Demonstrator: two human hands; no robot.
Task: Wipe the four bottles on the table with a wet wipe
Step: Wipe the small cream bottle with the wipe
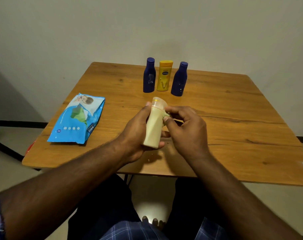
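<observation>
My left hand [136,134] grips a cream bottle [153,129] with a clear cap, tilted above the middle of the wooden table [234,118]. My right hand [185,129] pinches a crumpled wet wipe [166,115] against the bottle's upper right side; most of the wipe is hidden by my fingers. At the back of the table stand a dark blue bottle [149,76], a yellow bottle [164,76] and a second dark blue bottle [179,79], all upright in a row.
A blue pack of wet wipes [78,120] lies flat on the table's left part, its flap open. A pale wall runs behind the table. Small crumbs lie near the front edge. My legs and a foot show below the table.
</observation>
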